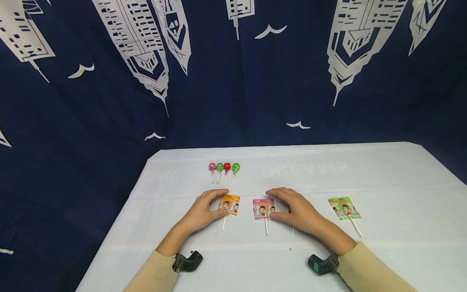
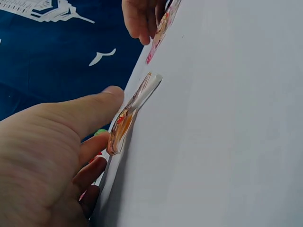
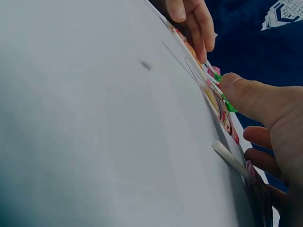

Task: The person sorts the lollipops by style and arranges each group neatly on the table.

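on the table point(image 1: 240, 267), the left hand point(image 1: 201, 210) spans the orange lollipop point(image 1: 230, 202), the right hand point(image 1: 302, 211) the pink lollipop point(image 1: 262, 206), both with fingers wide; contact i cannot tell. each seems light, its wrapper slippery; the stiff stick point(image 1: 266, 227) should give surer hold.

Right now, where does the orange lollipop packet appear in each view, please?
Head: orange lollipop packet below centre, beside the left hand.
Left wrist: packet just left of centre, beside that hand.
Right wrist: packet near the top, beside the same hand.
Shared landmark: the left hand, in all three.
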